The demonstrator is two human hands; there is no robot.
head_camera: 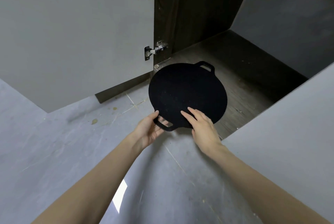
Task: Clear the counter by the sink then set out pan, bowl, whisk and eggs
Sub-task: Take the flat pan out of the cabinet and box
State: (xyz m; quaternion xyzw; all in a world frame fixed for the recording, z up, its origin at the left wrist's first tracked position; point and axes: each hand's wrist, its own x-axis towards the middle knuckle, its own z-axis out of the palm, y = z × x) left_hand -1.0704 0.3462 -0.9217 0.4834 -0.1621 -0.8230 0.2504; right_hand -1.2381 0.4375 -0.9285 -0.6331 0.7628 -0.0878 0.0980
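- Pan (188, 91): flat, round, black, two loop handles; sitting at the mouth of the open cabinet (235, 64), partly over its dark wooden base and partly over the grey tiled floor (72, 151); resting or lifted, cannot tell
- Left hand (151, 131): gripping the near handle (163, 126), thumb lying on the rim, fingers curling beneath the loop
- Right hand (202, 126): lying on the pan's top face by its near edge, fingers stretching out straight; thumb hidden
- Far handle (205, 65): pointing into the cabinet
- Left door (72, 33) and right door (289, 124): standing open; metal hinge (153, 51) showing on the left one
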